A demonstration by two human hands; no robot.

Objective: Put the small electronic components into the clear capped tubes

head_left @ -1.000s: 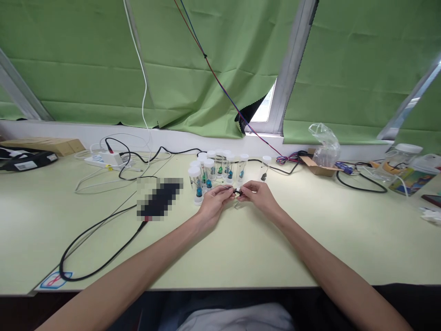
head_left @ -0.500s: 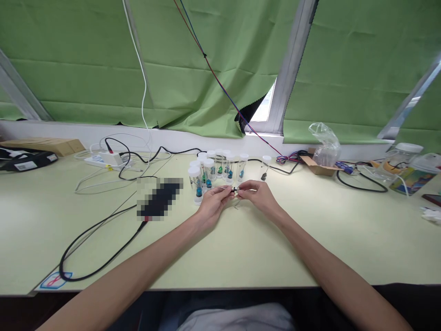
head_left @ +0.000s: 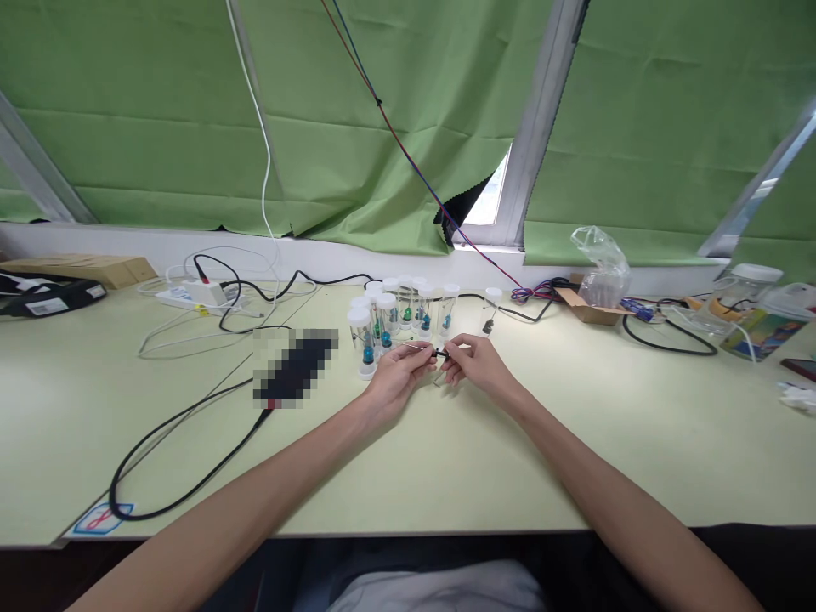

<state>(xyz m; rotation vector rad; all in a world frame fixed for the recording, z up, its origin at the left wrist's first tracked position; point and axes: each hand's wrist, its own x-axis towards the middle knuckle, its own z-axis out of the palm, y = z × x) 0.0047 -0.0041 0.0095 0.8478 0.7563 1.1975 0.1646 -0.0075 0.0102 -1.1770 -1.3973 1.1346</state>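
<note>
Just in front of the cluster of capped clear vials [head_left: 393, 320], the left hand [head_left: 399, 380] and the right hand [head_left: 477, 365] meet fingertip to fingertip above the pale table [head_left: 446, 463]. Thumb and forefinger of each hand pinch a small black part [head_left: 439, 353] from opposite ends, and the other fingers curl loosely under. A thin wire seems to run from the part towards the vials, though it is too fine to be sure. The part sits a little nearer the person than the vials, close to them but not touching. A lone vial [head_left: 490, 310] stands just to the right of the cluster, behind the right hand. To the left of the cluster lies a dark blurred device [head_left: 295, 367], and its black cable [head_left: 182, 455] loops out towards the table's front edge. Farther left of the vials, by the wall, is a white power strip [head_left: 191, 296]. Well to the right of them sits a cardboard box [head_left: 590, 313]. From the vials towards the person the tabletop is bare to its front edge under both forearms.
</note>
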